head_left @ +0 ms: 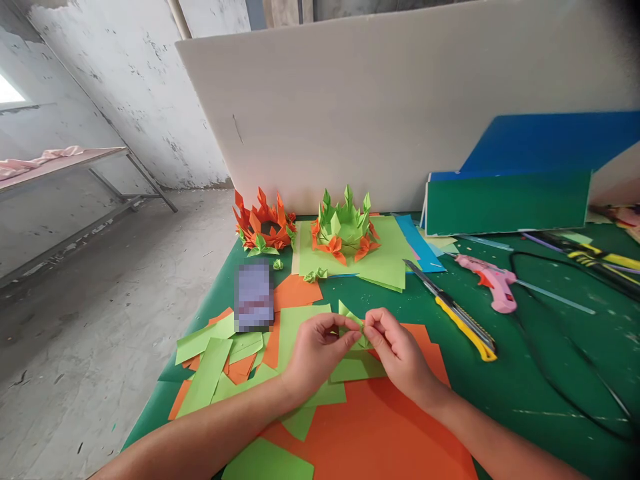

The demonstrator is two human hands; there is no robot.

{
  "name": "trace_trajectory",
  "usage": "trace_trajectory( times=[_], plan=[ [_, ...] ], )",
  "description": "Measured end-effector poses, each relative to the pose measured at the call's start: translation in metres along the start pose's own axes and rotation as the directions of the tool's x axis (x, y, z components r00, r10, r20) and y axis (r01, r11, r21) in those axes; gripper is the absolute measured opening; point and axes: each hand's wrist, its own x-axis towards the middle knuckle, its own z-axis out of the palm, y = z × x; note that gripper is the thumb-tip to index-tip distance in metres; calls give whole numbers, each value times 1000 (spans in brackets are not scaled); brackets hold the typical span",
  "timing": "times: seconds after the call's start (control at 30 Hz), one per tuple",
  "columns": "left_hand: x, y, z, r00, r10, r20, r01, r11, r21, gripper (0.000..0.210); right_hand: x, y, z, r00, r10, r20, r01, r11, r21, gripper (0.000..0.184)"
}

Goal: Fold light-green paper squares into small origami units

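Both hands pinch a small piece of folded green paper (349, 311) above the middle of the table. My left hand (325, 347) grips its left side between thumb and fingertips. On the other side, my right hand (393, 340) is closed on the same piece, its fingertips almost meeting the left ones. The fingers hide part of the paper. Beneath the hands lie green sheets and a large orange sheet (385, 427). Farther back stand an orange folded-paper crown (260, 223) and a green one with orange flowers (345, 223).
A yellow utility knife (457, 317) and a pink glue gun (493, 280) with a black cord lie to the right. Cut paper strips (205, 377) and a blurred-out rectangular object (254, 297) are at left. A green-and-blue panel (510, 200) stands behind, before a large white board (340, 107).
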Motion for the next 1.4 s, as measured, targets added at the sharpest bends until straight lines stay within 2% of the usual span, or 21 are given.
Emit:
trace_trajectory(
  times=[0.13,0.23,0.33,0.5,0.9,1.03,1.17,1.3,1.4],
  plan=[
    [0,3,0,999,-34,-22,30,988,-150,18,0,-4,-2,995,88,48,-94,982,166,20],
    [0,4,-1,997,-70,-20,64,972,-225,22,1,-8,-3,990,98,100,-110,986,126,24],
    [1,4,-1,995,-96,-3,92,962,-257,25,2,-9,-3,994,76,83,-82,994,73,28],
    [2,4,-2,995,-102,23,104,958,-268,26,1,-10,-2,997,54,57,-57,997,59,29],
    [4,2,-4,996,-45,83,61,977,-203,32,0,-4,-3,987,137,87,-149,978,143,43],
    [4,2,-5,995,-41,88,62,965,-254,47,-1,-7,-3,981,166,104,-187,952,244,43],
    [5,2,-6,999,-39,-3,37,965,-258,64,1,-7,-5,994,83,73,-94,984,152,28],
    [5,1,-7,1000,-9,27,14,977,-213,52,3,-7,-6,1000,28,10,-29,999,41,21],
    [4,0,-7,999,38,26,-32,981,-190,53,3,-7,-9,994,-25,-104,21,999,-38,18]
  ],
)
